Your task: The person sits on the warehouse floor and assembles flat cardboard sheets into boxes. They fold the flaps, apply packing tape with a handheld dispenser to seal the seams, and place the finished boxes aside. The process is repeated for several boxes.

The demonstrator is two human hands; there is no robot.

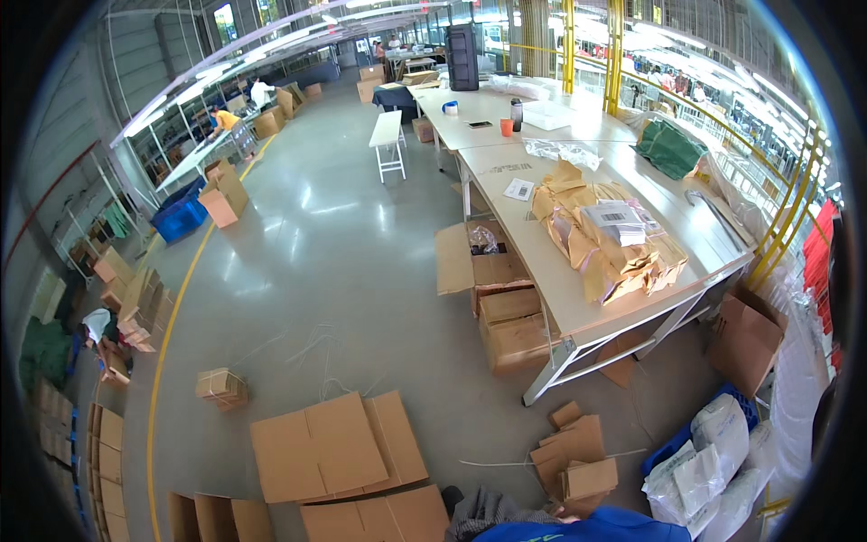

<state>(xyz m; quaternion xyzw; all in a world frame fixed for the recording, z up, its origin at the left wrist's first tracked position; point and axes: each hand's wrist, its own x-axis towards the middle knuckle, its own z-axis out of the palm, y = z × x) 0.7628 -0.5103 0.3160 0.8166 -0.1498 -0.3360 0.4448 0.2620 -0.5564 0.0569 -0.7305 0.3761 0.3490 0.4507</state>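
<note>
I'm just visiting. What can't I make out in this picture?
- The person's hands and their grip: head view, no clear sight; blue clothing and the lower edge block them.
- Bottom of the open carton by the table: head view, hidden by its walls.
- Contents of the white sacks: head view, hidden by the plastic.
- Far-end people: head view, too small.

Flattened cardboard (316, 447) lies on floor (316, 244); paper packages (578, 226) lie on table (709, 253)
</note>
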